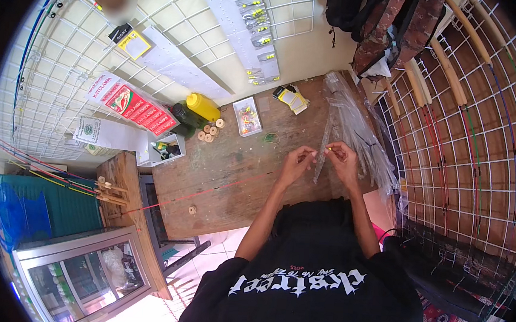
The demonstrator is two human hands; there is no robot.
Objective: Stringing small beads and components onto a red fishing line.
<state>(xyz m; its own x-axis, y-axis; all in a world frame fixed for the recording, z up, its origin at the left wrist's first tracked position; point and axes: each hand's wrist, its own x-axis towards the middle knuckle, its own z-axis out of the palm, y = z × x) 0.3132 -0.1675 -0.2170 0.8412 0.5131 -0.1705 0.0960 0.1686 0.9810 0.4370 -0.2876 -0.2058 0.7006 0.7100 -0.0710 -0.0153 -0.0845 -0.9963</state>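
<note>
My right hand (344, 163) pinches a small yellow bead-like piece (329, 149) between thumb and fingertips. Just left of it, my left hand (298, 163) has its thumb and fingertips drawn together; whether something thin is between them is too small to tell. Both hands are above the wooden table (237, 195), close to its right end. Clear plastic sleeves (348, 118) lie beside and partly behind my right hand. A small tangle of green line (271, 137) rests left of my hands. Farther left, a white box (247, 116) holds small colourful pieces.
A thin red fishing rod (220, 187) crosses the table's left side. Cork rings (209, 134), a yellow bottle (202, 106) and yellow-black packets (291, 99) stand or lie towards the wall. White wire grids (459, 175) hold rods at right. A glass cabinet (83, 279) is lower left.
</note>
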